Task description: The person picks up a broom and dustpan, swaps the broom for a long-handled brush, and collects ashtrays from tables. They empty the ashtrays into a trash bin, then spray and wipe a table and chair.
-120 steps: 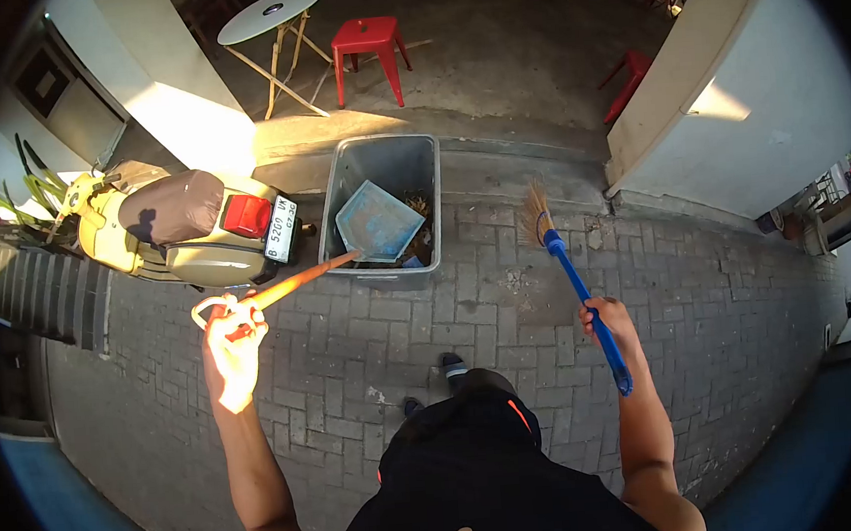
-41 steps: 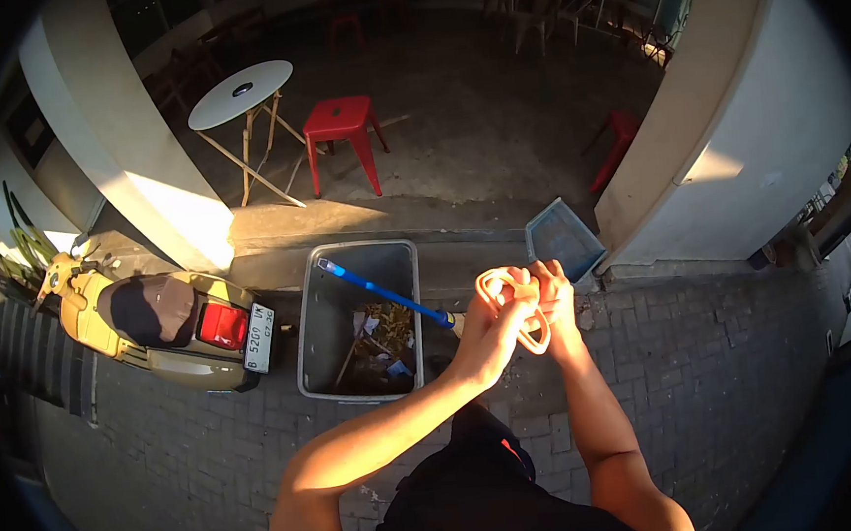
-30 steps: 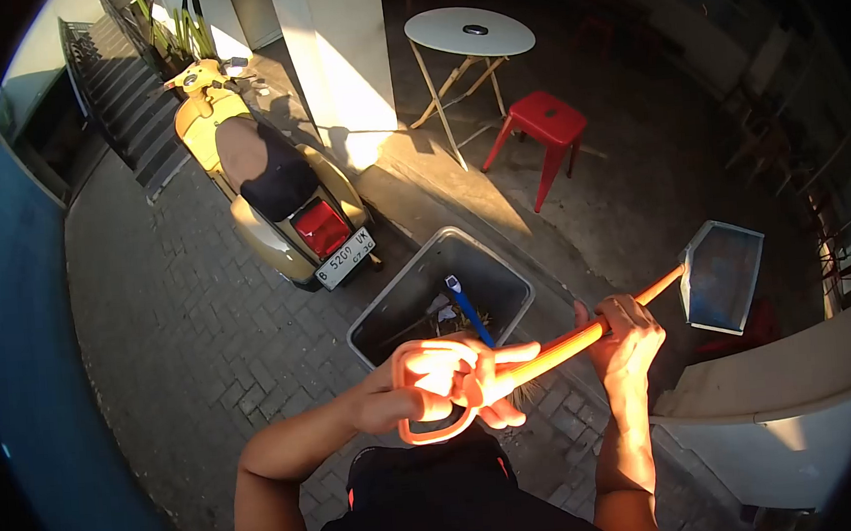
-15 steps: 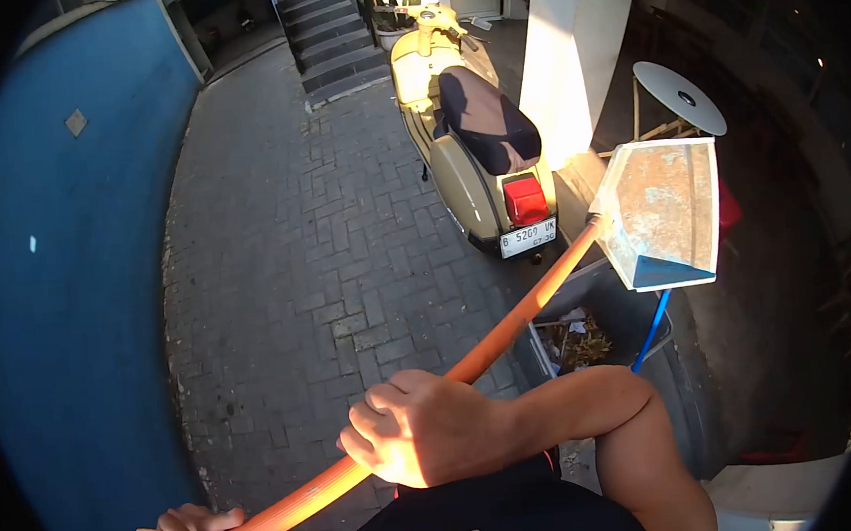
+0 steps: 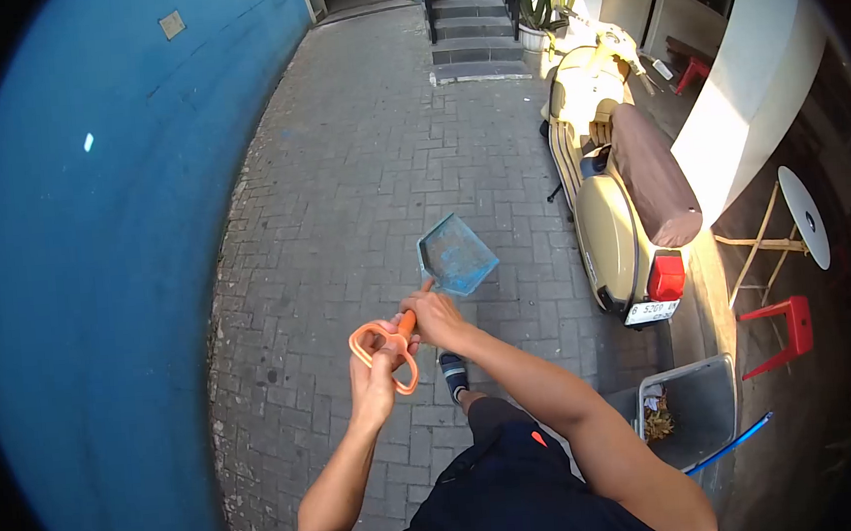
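A blue dustpan with a long orange handle points down toward the paving, its pan open upward. My left hand is closed on the heart-shaped orange grip at the handle's top end. Just beyond it, my right hand wraps round the shaft, a little short of the pan. Most of the shaft is hidden behind my hands. Whether the pan touches the ground I cannot tell.
A cream scooter stands at the right, beside a white pillar. Nearer are a grey bin with dry leaves, a blue pole, a red stool and a round white table. A blue wall runs along the left.
The dustpan has swung down from above the bin at the right to low over the paving in the middle. Both hands have moved closer together, and the view has turned left.
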`<action>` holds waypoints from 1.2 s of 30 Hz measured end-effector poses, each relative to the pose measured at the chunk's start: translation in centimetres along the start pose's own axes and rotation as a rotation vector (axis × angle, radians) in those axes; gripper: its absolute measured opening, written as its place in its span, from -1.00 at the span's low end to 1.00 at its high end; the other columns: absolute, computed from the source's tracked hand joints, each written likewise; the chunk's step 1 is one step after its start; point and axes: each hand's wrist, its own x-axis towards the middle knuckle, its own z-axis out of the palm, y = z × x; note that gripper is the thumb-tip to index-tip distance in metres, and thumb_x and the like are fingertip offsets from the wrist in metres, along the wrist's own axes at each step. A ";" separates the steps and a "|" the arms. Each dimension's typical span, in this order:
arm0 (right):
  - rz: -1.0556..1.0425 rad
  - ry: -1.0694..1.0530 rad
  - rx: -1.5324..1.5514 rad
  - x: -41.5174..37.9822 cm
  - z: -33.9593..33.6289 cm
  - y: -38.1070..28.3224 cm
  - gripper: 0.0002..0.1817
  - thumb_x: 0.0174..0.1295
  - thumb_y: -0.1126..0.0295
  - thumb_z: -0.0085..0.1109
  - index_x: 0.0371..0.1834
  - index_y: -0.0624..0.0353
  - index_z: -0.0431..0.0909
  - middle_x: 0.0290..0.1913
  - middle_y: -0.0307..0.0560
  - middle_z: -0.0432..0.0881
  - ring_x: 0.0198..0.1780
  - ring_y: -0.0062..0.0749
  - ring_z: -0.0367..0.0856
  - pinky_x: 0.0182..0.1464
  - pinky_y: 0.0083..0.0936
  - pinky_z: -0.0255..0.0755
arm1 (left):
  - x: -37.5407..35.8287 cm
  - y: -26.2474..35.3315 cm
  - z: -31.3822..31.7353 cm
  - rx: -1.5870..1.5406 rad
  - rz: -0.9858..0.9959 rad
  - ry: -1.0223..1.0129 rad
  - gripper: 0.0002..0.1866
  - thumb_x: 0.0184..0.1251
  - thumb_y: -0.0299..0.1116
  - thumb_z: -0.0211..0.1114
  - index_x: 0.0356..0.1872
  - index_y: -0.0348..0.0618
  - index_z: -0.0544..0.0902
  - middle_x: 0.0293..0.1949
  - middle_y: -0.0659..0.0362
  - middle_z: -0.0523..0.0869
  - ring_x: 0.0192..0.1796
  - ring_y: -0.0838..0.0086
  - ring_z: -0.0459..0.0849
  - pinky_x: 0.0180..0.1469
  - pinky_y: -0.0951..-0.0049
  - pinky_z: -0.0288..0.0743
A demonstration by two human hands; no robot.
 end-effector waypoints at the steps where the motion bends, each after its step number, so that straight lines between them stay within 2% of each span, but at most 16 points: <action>1: -0.008 0.011 0.027 2.9 1.5 2.4 -0.85 -0.05 0.39 0.27 -0.40 0.18 0.62 -0.30 0.06 0.64 -0.29 0.03 0.64 -0.27 -0.14 0.51 | 4.0 -2.2 -1.0 0.028 0.009 0.003 -0.76 0.31 -0.45 0.00 -0.04 -0.28 0.41 0.05 -0.06 0.49 -0.07 0.28 0.67 0.00 0.34 0.61; 3: -0.028 0.033 0.092 8.5 4.5 6.2 -0.84 -0.08 0.40 0.27 -0.39 0.18 0.62 -0.28 0.06 0.64 -0.28 0.05 0.64 -0.25 -0.14 0.52 | 11.2 -4.2 -2.6 0.086 -0.016 0.044 -0.77 0.31 -0.46 0.00 -0.05 -0.27 0.41 0.03 -0.04 0.51 -0.09 0.28 0.68 -0.03 0.37 0.61; 6: -0.004 0.003 0.228 17.0 9.3 9.5 -0.84 -0.07 0.40 0.28 -0.40 0.20 0.60 -0.30 0.13 0.62 -0.23 0.08 0.64 -0.21 -0.14 0.52 | 19.4 -4.3 -5.9 0.028 -0.051 0.149 -0.75 0.26 -0.44 0.02 -0.05 -0.25 0.38 0.05 -0.14 0.48 -0.10 0.16 0.69 0.00 0.27 0.62; 10: -0.037 -0.167 0.215 26.6 10.1 8.1 -0.88 0.01 0.45 0.20 -0.38 0.21 0.57 -0.28 0.13 0.58 -0.19 0.10 0.62 -0.19 -0.12 0.51 | 26.7 0.6 -9.9 -0.012 -0.072 0.211 -0.71 0.24 -0.36 0.12 -0.05 -0.21 0.37 0.10 -0.19 0.42 -0.11 0.08 0.69 0.02 0.26 0.61; 12: -0.025 -0.314 0.197 31.7 9.8 7.3 -0.89 0.02 0.48 0.18 -0.36 0.22 0.56 -0.26 0.13 0.58 -0.18 0.11 0.63 -0.18 -0.11 0.52 | 30.2 1.9 -12.3 -0.058 -0.102 0.271 -0.73 0.27 -0.37 0.14 -0.07 -0.24 0.39 0.14 -0.20 0.39 -0.08 0.11 0.68 0.04 0.26 0.60; 16: -0.060 -0.360 0.179 43.6 14.2 11.4 -0.87 0.06 0.44 0.19 -0.34 0.23 0.55 -0.26 0.09 0.58 -0.20 0.14 0.62 -0.18 -0.13 0.50 | 41.6 1.1 -17.6 -0.120 -0.075 0.329 -0.73 0.28 -0.36 0.16 -0.07 -0.23 0.39 0.14 -0.22 0.38 -0.10 0.10 0.69 0.03 0.26 0.60; 20: -0.059 -0.387 0.156 57.7 17.0 17.0 -0.84 0.01 0.46 0.21 -0.33 0.23 0.56 -0.27 0.09 0.57 -0.20 0.11 0.62 -0.17 -0.14 0.50 | 56.2 0.4 -21.8 -0.111 -0.050 0.293 -0.76 0.32 -0.36 0.17 -0.08 -0.23 0.41 0.10 -0.16 0.43 -0.10 0.14 0.69 0.02 0.30 0.60; 21: -0.056 -0.354 0.168 60.8 17.7 18.4 -0.82 -0.02 0.46 0.23 -0.32 0.23 0.56 -0.26 0.09 0.57 -0.20 0.10 0.62 -0.17 -0.15 0.50 | 60.4 0.3 -22.6 -0.090 -0.039 0.255 -0.75 0.27 -0.41 0.13 -0.06 -0.21 0.39 0.09 -0.19 0.43 -0.12 0.11 0.69 0.01 0.27 0.60; 23: -0.082 -0.297 0.154 68.4 17.5 23.0 -0.79 -0.08 0.45 0.25 -0.32 0.22 0.56 -0.26 0.10 0.58 -0.19 0.09 0.62 -0.17 -0.15 0.51 | 68.9 0.2 -23.6 -0.075 -0.034 0.156 -0.76 0.31 -0.42 0.17 -0.06 -0.21 0.40 0.08 -0.14 0.45 -0.10 0.15 0.69 0.01 0.27 0.60; 27: 0.039 0.028 0.139 80.3 15.1 29.6 -0.67 -0.23 0.41 0.32 -0.31 0.21 0.56 -0.23 0.11 0.58 -0.16 0.06 0.61 -0.17 -0.23 0.51 | 84.6 3.1 -22.3 -0.021 -0.056 -0.057 -0.79 0.37 -0.45 0.16 -0.04 -0.19 0.40 0.06 -0.02 0.51 -0.05 0.28 0.66 0.03 0.35 0.58; 29: 0.097 0.148 0.226 85.9 14.1 32.7 -0.66 -0.22 0.39 0.34 -0.31 0.21 0.56 -0.27 0.12 0.59 -0.21 0.07 0.61 -0.18 -0.22 0.51 | 92.2 3.4 -21.9 0.004 -0.029 -0.115 -0.79 0.38 -0.45 0.14 -0.03 -0.19 0.39 0.07 -0.04 0.50 -0.03 0.28 0.66 0.04 0.34 0.58; 32: 0.136 0.258 0.199 95.1 12.9 37.5 -0.71 -0.16 0.38 0.33 -0.33 0.21 0.54 -0.35 0.14 0.59 -0.26 0.08 0.61 -0.21 -0.19 0.50 | 103.9 3.4 -22.1 -0.021 -0.051 -0.168 -0.80 0.38 -0.46 0.11 -0.03 -0.20 0.39 0.08 -0.06 0.48 -0.03 0.27 0.66 0.05 0.32 0.58; 35: 0.200 0.236 0.138 105.7 13.8 44.6 -0.76 -0.12 0.42 0.32 -0.35 0.19 0.53 -0.39 0.26 0.56 -0.29 0.19 0.61 -0.28 -0.07 0.50 | 116.5 2.8 -22.5 -0.064 -0.066 -0.146 -0.81 0.37 -0.47 0.09 -0.04 -0.21 0.38 0.07 -0.06 0.47 -0.03 0.24 0.67 0.07 0.30 0.59; 36: 0.159 0.250 0.155 109.7 14.0 46.9 -0.75 -0.12 0.42 0.31 -0.33 0.19 0.54 -0.39 0.28 0.56 -0.29 0.21 0.61 -0.28 -0.04 0.50 | 121.1 2.6 -22.9 -0.091 -0.073 -0.129 -0.81 0.35 -0.46 0.10 -0.06 -0.21 0.38 0.04 -0.06 0.46 -0.07 0.22 0.68 0.04 0.30 0.60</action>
